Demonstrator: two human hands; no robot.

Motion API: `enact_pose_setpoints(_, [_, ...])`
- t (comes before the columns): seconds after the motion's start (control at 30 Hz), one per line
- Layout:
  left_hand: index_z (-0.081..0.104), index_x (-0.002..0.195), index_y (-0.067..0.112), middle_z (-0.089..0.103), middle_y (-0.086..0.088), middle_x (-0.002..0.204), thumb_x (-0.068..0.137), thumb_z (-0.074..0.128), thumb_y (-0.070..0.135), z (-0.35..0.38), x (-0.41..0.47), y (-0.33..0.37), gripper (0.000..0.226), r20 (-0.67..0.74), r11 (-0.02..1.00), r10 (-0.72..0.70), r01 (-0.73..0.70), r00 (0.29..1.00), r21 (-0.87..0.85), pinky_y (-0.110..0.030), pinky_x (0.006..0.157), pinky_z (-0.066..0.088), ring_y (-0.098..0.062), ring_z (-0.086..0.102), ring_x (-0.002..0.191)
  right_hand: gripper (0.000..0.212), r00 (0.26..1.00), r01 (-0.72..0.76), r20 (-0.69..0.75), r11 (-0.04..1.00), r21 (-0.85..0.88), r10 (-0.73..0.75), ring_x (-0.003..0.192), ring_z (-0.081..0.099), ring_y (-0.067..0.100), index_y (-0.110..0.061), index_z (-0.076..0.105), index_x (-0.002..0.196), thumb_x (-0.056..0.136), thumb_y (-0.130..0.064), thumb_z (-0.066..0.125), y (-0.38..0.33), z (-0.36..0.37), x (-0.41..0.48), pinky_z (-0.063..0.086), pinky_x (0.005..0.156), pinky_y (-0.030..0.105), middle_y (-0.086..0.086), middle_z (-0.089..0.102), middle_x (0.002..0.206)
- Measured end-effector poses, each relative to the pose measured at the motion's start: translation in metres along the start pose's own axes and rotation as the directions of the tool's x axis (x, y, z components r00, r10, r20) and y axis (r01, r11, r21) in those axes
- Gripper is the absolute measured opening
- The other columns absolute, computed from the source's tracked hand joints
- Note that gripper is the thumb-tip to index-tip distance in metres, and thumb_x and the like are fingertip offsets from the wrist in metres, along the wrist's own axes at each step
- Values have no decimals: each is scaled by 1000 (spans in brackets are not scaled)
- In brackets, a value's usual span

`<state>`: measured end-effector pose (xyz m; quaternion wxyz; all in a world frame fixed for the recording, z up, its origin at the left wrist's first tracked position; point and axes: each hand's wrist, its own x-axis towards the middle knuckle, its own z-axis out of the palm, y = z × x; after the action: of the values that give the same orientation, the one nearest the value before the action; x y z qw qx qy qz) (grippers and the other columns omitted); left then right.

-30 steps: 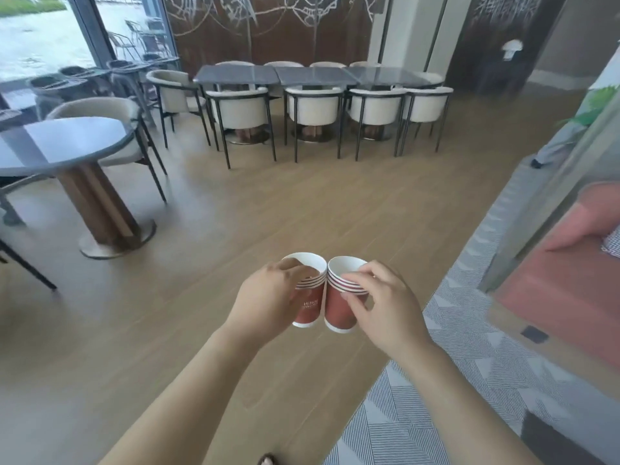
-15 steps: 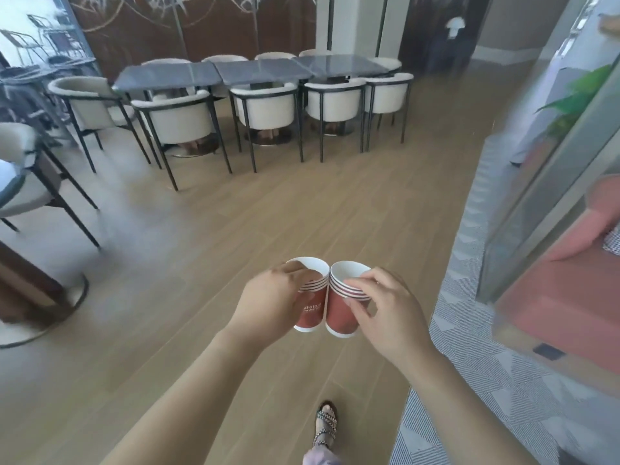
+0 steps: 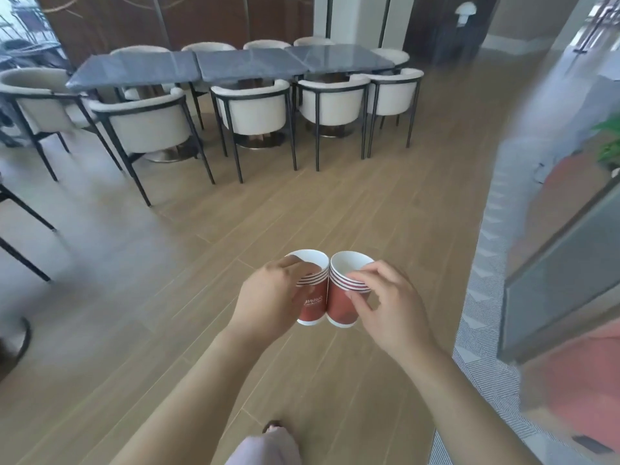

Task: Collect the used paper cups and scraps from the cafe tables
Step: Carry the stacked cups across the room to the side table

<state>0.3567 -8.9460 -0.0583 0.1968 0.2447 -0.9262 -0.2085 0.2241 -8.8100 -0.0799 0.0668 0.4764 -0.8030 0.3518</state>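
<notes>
Two red paper cups with white rims are held side by side above the wooden floor, their sides touching. My left hand (image 3: 268, 300) grips the left cup (image 3: 313, 300), which bears white lettering. My right hand (image 3: 391, 310) grips the right cup (image 3: 342, 303) with fingers over its rim. Each cup shows several striped rims, like nested cups. Both look empty inside.
A row of grey tables (image 3: 231, 65) with cream armchairs (image 3: 255, 110) stands ahead across the floor. More chairs (image 3: 43, 102) are at the left. A glass partition (image 3: 557, 280) and a patterned carpet (image 3: 483, 330) run along the right, with a plant (image 3: 609, 142) behind. My leg and foot (image 3: 268, 441) show below.
The view has swung to the right and drawn closer to the row of tables; the round table at the left has left the frame. Both hands keep the cups together as before.
</notes>
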Motion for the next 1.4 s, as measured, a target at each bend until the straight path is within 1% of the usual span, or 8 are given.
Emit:
enact_pose_setpoints(0.2, [67,101,27,67,7,102,80,61,12,36,142,-72,27,-3,998,-49,49,999,-31,-36,63,52,-22,61,84,21,999,-12,45,1000,29,10,88,57,19,-22,68,93,75,-12,72,60,75,138,44,71,25,-5,60,90])
enact_pose_setpoints(0.37, [68,103,26,68,6,100,79,58,8,47,283,-122,31,64,1000,4,-3,998,-21,-37,66,52,-23,62,85,21,994,-39,105,999,14,37,86,58,19,-20,69,93,74,-11,73,109,112,264,46,71,26,-4,61,88])
enact_pose_setpoints(0.47, [69,100,25,69,5,97,78,60,7,56,365,-139,29,92,998,48,-44,995,-45,-37,64,53,-24,63,82,21,993,-80,89,997,-5,80,85,59,19,-21,69,91,73,-12,74,142,124,329,47,69,27,-4,61,87])
enact_pose_setpoints(0.83, [70,96,19,71,1,92,71,64,3,162,655,-153,30,212,983,182,-177,960,-42,-39,65,53,-27,65,79,15,972,-237,-5,971,-36,237,86,57,16,-18,67,86,74,-12,73,324,160,537,41,70,21,-7,62,89])
enact_pose_setpoints(0.93, [69,98,20,71,1,91,73,64,6,196,739,-148,29,220,985,169,-167,961,-29,-38,67,52,-27,64,81,16,972,-234,7,972,-21,234,88,58,19,-17,67,86,74,-9,74,384,164,605,47,68,28,-6,62,89])
enact_pose_setpoints(1.17, [67,99,27,69,9,95,75,63,14,252,891,-144,27,247,994,109,-103,963,-37,-34,67,52,-20,63,86,16,972,-230,53,973,-14,231,88,58,19,-17,66,84,73,-8,74,490,168,730,45,68,26,-6,63,88])
enact_pose_setpoints(1.27, [66,99,28,68,10,97,77,63,17,272,941,-147,25,245,997,71,-60,967,-51,-36,67,54,-18,63,88,14,969,-238,73,971,2,237,88,58,18,-17,65,84,74,-9,73,524,175,774,47,68,28,-6,63,89])
enact_pose_setpoints(1.4, [66,101,27,68,9,99,79,63,16,301,1013,-157,25,265,997,55,-39,963,-67,-38,69,54,-18,63,91,16,970,-233,69,972,-7,233,88,57,17,-18,65,85,74,-9,73,571,189,836,44,69,26,-7,62,89])
